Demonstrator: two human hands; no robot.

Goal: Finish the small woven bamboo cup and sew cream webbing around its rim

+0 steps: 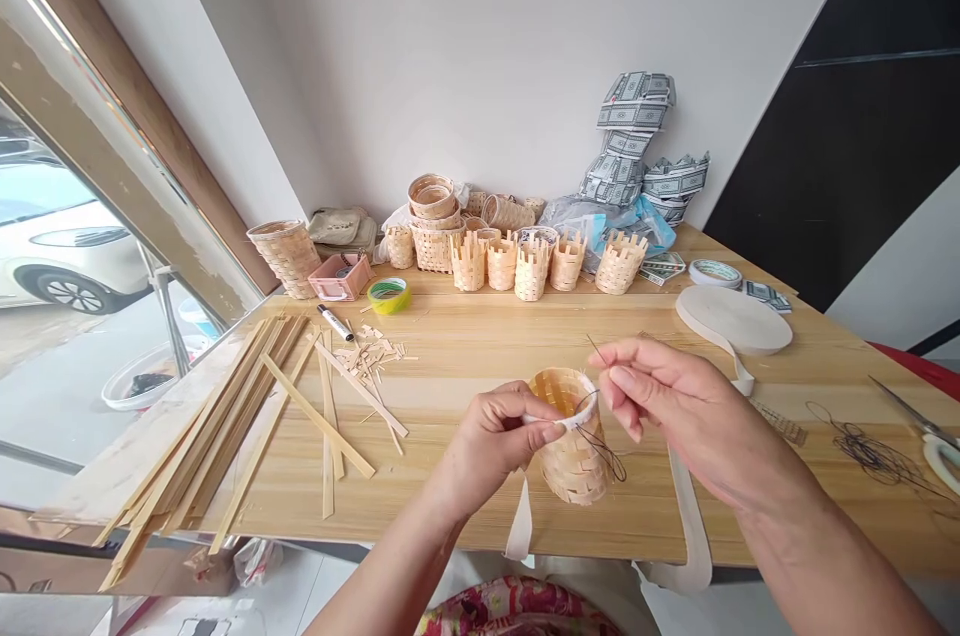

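A small woven wood-strip basket (574, 466) is before me, tilted so that its mouth shows. My left hand (504, 428) pinches its rim, thumb outside and fingers across the opening. White fabric tape (580, 416) runs along part of the rim, and a loose end (519, 524) hangs below my left hand. At the right of the rim my right hand (660, 391) pinches a thin needle (595, 348), its tip pointing up and left. Dark thread (611, 461) loops from the rim and dangles against the basket's side.
Wood strips (202, 426) and offcuts (371, 353) lie left, near a marker (335, 323) and tape roll (389, 295). Several unfinished baskets (532, 268) line the back. A fabric tape roll (739, 319), tangled thread (870, 451) and scissors (941, 461) are right.
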